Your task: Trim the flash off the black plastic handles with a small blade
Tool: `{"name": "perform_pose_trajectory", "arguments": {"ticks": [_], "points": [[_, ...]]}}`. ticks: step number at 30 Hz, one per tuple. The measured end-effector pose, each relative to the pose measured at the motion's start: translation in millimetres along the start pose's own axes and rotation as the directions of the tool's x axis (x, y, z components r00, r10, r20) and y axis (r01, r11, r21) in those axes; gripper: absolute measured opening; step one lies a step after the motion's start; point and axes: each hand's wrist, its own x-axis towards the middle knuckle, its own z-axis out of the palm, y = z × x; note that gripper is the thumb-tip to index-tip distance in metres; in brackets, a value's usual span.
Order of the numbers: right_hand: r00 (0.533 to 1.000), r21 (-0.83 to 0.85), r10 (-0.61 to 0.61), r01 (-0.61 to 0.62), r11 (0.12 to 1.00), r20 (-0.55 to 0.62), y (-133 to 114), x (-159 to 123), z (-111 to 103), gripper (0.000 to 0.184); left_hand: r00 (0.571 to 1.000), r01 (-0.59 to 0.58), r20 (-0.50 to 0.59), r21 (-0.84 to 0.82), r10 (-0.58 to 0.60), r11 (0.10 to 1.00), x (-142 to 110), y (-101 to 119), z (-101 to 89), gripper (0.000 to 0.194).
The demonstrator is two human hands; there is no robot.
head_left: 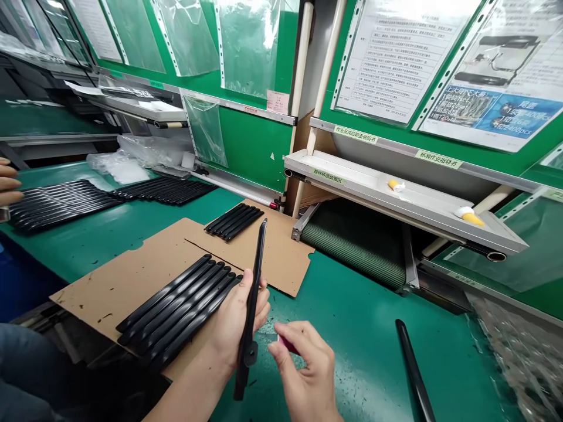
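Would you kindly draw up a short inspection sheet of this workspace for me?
Surface: green bench with a cardboard sheet on it, marked with dark stains.
Job's things: black bar held upright; rows of similar bars on the cardboard, a smaller group beyond; loose bar on the bench.
Clutter: plastic bags at the back; plastic sheeting at the right edge.
Hands: left hand grips the bar; right hand holds a small red item.
Cables: nothing seen.
Surroundings: co-worker's hand beside more bars; conveyor belt; shelf with yellow tubes; posted instruction sheets.
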Motion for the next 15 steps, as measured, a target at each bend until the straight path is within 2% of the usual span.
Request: {"name": "perform_pose_trajectory", "arguments": {"ticks": [3, 7, 11, 15], "points": [[0.997, -0.109, -0.066, 0.061, 0.992, -0.040, 0, -2, 5, 0.018, 1.000, -0.001, -0.003, 0.025, 0.001, 1.000, -2, -2, 2.2, 0.044], [0.980, -0.222, -0.181, 0.160, 0.962, -0.081, -1, 11, 5, 0.022, 1.000, -0.014, -0.025, 0.067, 0.016, 0.998, -6, -5, 2.5, 0.045], [0.962, -0.239, -0.238, 0.202, 0.950, -0.132, -6, 34, 4, 0.021, 0.990, -0.014, -0.138, 0.075, 0.024, 0.997, -13, -5, 2.0, 0.047], [0.932, -0.218, -0.284, 0.236, 0.947, -0.225, -8, 73, -5, 0.018, 0.974, 0.107, -0.208, 0.063, -0.092, 0.992, -23, -6, 2.4, 0.052]]}}
